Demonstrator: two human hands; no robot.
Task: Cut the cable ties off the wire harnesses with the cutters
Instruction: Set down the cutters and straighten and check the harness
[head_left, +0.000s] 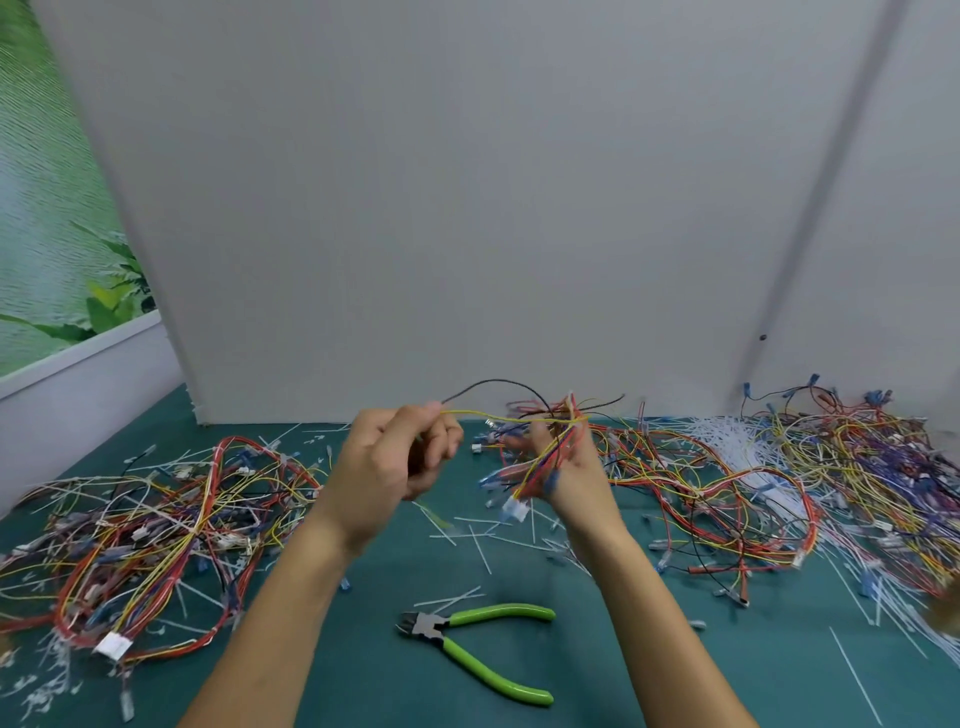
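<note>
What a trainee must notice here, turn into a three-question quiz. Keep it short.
1. True or false: the cutters lie on the mat, in neither hand.
2. What does the left hand pinch? A) a yellow wire B) the cutters C) a loose white cable tie
3. Fill in: the lifted wire harness is gripped by the ___ hand.

Key: 1 true. 2 A. 3 right: the right hand grips it.
</note>
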